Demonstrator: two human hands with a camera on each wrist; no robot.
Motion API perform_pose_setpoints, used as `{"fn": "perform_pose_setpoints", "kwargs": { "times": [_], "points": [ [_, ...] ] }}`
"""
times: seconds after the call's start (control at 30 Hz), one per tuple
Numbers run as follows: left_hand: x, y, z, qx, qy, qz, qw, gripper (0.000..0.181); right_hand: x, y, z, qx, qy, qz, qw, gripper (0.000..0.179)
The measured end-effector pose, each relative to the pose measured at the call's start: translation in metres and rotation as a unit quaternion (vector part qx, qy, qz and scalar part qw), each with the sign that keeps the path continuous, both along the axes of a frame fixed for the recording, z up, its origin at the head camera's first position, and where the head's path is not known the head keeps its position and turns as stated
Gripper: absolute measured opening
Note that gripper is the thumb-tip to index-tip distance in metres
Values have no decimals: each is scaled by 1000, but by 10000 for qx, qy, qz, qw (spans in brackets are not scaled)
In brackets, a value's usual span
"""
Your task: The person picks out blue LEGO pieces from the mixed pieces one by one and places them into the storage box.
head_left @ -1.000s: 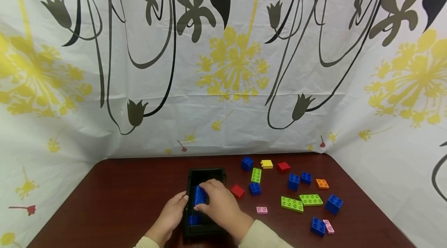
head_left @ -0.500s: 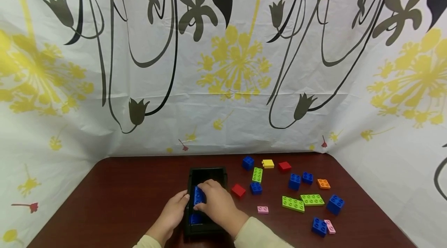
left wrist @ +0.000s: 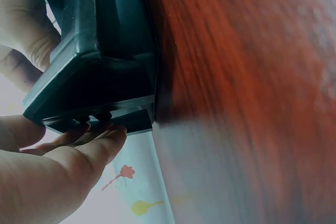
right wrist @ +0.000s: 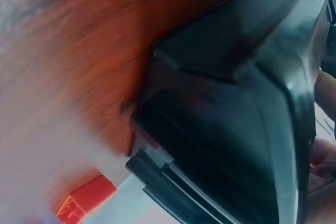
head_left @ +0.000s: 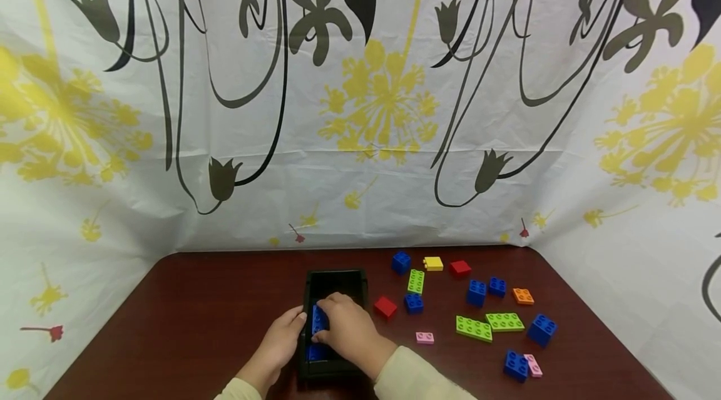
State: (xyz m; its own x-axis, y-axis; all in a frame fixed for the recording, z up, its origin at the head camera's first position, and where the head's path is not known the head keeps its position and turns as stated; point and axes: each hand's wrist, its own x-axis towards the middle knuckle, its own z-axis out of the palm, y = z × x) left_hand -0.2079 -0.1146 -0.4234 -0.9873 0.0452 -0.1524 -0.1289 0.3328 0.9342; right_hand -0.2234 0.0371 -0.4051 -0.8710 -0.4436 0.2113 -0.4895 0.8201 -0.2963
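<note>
A black rectangular box (head_left: 338, 275) stands on the table in front of me in the head view. My left hand (head_left: 280, 338) grips its left side, thumb at the rim; in the left wrist view the fingers (left wrist: 102, 148) lie against the outer wall of the box (left wrist: 89, 80). My right hand (head_left: 352, 332) reaches inside and pinches a blue toy brick (head_left: 318, 321) between thumb and forefinger along the left inner wall. Another blue brick (head_left: 318, 352) sits in the near left part of the box. The hand covers much of the interior.
To the box's right lie several loose bricks: a red brick (head_left: 385, 307) closest, a pink brick (head_left: 425, 338), long green bricks (head_left: 474, 328), a large blue brick (head_left: 542, 330) and an orange brick (head_left: 523, 297). A patterned cloth (head_left: 360, 200) hangs behind the table (head_left: 214, 312).
My right hand has lowered the blue brick in the box and drawn it slightly nearer, close against the near blue brick. My left hand has kept its place.
</note>
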Motion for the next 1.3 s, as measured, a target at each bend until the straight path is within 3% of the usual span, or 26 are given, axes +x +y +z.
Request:
{"fn": "perform_pose_setpoints", "kwargs": {
  "times": [0.23,0.6,1.07,1.3],
  "points": [
    [0,1,0,20,65,-2,10000,49,-4,-5,-1,334,-8,-81,9994,52],
    [0,3,-1,-23,322,119,9994,47,-7,-8,-5,412,68,-16,9991,47],
    [-1,0,0,10,-29,1,10000,52,-10,-10,-11,494,-101,-10,9987,49],
    [-1,0,-1,1,-39,48,10000,51,-10,-10,-12,559,-246,59,9981,49]
  ]
}}
